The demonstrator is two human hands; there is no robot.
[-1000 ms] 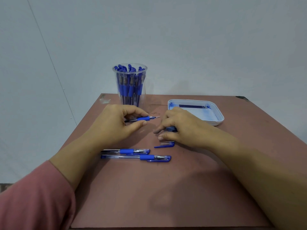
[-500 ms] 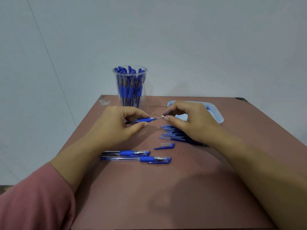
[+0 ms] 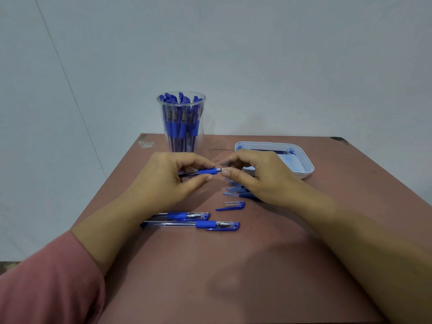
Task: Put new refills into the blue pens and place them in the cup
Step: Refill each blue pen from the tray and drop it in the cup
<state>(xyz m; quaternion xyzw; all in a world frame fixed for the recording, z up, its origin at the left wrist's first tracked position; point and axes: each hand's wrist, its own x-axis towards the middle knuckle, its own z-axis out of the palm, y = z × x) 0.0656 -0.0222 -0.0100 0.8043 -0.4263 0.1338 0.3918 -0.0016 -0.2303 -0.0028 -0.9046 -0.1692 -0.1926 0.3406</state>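
the left hand (image 3: 163, 181) holds the pen (image 3: 208, 171) above the desk (image 3: 257, 265), thumb and fingers curled round its blue grip, the barrel almost level and pointing to the right; the right hand (image 3: 259, 178) pinches the metal tip (image 3: 219, 169) at the pen's front end between thumb and forefinger; i judge that the step in hand is to screw this tip onto the barrel, over a refill that i cannot see inside; to do it well, the left hand should hold the barrel steady and not turn with it, while the right one rolls the small cone with light pressure, straight along the pen's axis, so the thread does not cross; the cup (image 3: 199, 134), full of blue pens, stands just behind the left hand, so the way to it is short; a loose cap (image 3: 231, 205) lies on the desk near the right hand and probably belongs to this pen; two capped pens (image 3: 194, 224) lie side by side nearer to the person; a white tray (image 3: 308, 170) sits to the right; a heap of blue parts (image 3: 236, 190) is partly hidden under the right hand
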